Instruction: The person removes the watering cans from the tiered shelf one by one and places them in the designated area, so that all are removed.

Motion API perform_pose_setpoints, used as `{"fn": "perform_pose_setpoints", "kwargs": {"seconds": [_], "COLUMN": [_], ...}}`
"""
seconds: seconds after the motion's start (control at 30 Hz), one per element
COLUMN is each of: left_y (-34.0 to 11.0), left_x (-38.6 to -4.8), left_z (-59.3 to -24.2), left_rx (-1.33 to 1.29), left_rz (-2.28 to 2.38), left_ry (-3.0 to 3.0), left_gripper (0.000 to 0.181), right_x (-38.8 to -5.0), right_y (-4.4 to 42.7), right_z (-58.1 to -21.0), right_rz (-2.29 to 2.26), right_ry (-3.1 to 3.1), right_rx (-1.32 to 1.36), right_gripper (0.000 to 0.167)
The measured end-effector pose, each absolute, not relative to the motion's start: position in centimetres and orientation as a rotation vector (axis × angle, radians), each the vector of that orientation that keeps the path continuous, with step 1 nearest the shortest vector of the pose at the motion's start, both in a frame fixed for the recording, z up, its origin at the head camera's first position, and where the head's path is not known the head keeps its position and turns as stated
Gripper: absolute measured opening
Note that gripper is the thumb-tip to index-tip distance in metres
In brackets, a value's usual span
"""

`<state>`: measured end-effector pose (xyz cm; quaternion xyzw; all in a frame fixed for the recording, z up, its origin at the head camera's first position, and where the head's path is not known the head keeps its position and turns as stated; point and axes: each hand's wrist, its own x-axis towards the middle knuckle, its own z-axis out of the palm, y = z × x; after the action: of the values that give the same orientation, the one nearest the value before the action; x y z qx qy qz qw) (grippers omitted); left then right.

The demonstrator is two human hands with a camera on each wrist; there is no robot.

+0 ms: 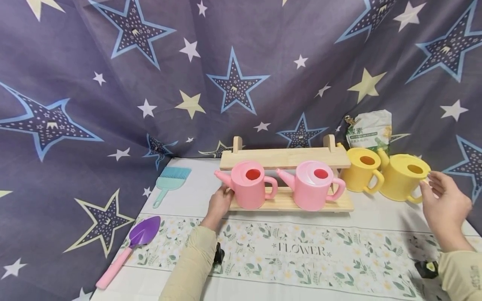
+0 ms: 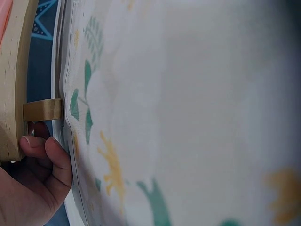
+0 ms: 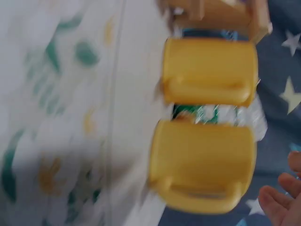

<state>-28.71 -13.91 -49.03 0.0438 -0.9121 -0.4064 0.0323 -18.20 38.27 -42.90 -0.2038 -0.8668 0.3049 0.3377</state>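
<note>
A two-tier wooden plant stand [image 1: 284, 159] carries a darker pink watering can [image 1: 248, 193] and a paler pink watering can [image 1: 308, 195] on its lower board, both spouts pointing left. My left hand [image 1: 219, 205] grips the left end of that board; in the left wrist view its fingers [image 2: 59, 157] curl beside and beneath the wood. To the stand's right are two yellow watering cans [image 1: 352, 173], [image 1: 397, 177]. Close by the handle of the outer yellow can [image 3: 202, 160] is my right hand [image 1: 448, 202], its fingers loosely bent, with a gap to the can in the right wrist view.
A white bag [image 1: 370, 127] with a clip stands behind the yellow cans. On the left lie a teal brush [image 1: 171, 179] and a purple trowel [image 1: 144, 230] with a pink handle. A flowered cloth [image 1: 301, 263] covers the table, and a star-patterned curtain [image 1: 244, 33] hangs behind.
</note>
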Motion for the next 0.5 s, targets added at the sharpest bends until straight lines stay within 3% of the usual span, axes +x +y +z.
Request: {"fn": "perform_pose_setpoints", "kwargs": {"seconds": [0.5], "left_y": [-13.9], "left_x": [-28.8], "left_z": [-49.2], "left_rx": [0.138], "left_rz": [-1.244], "left_ry": [-2.807], "left_gripper": [0.043], "right_x": [-17.9], "right_y": [32.8], "right_z": [-41.1], "right_rz": [1.117], "right_ry": [-2.223], "right_rx": [-0.075], "right_gripper": [0.028]}}
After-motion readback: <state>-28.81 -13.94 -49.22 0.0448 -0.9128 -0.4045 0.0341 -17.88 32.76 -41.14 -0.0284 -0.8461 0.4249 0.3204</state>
